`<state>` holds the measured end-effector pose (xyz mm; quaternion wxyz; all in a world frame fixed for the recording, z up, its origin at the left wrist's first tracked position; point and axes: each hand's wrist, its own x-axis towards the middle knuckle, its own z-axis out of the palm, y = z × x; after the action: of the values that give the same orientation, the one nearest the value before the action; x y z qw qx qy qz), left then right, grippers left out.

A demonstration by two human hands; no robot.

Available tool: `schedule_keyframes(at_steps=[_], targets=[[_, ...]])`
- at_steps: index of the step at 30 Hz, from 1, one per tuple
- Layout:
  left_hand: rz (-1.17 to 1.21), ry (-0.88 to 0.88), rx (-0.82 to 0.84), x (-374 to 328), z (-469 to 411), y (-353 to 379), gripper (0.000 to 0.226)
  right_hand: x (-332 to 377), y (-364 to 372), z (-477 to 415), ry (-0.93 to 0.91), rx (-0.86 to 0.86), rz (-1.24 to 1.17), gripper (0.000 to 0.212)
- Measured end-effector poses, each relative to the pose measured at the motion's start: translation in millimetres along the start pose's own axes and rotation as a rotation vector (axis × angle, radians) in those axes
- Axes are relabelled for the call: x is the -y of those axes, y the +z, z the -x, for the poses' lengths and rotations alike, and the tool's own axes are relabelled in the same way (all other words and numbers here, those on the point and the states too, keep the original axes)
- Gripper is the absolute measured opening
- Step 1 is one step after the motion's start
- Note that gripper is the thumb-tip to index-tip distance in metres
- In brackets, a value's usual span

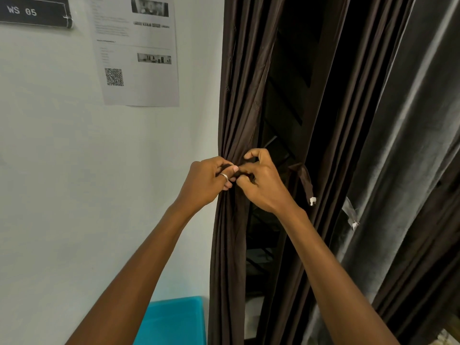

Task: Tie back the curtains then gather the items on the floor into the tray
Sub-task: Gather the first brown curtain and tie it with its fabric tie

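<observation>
Grip: the left hand and the right hand meet at the bunched curtain. Each pinches the dark tie-back strip between thumb and curled fingers, fingertips touching.
Ring: a silver ring sits on a left finger.
Strip end: a loose tail with a white frayed tip hangs just right of the right hand.
Curtain: the brown curtain is gathered into narrow folds under both hands, at the wall's edge.
Window: dark louvres show in the gap beside it.
Other drapes: a second brown panel hangs right of the gap, and a grey drape hangs beyond it.
Wall: the pale wall carries a printed sheet with a QR code and a black sign reading "WS 05".
Container: a turquoise container stands low against the wall, just left of the curtain; contents cannot be told.
</observation>
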<state>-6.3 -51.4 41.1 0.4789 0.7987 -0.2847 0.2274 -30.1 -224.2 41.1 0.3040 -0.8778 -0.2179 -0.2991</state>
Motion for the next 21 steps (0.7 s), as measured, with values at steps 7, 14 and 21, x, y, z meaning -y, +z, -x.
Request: schedule_keyframes(at_steps=[7,14,21], targets=[[-0.186,0.112,0.009,-2,0,2,0.023,-1,6,-3,0.059,0.136,0.252,0.037],[-0.152,0.067,-0.034,1,-2,9,0.023,1,2,-6,-0.008,0.138,0.264,0.018],[-0.148,0.022,-0.044,0,-4,10,0.022,0,3,6,-0.055,0.024,0.312,0.022]])
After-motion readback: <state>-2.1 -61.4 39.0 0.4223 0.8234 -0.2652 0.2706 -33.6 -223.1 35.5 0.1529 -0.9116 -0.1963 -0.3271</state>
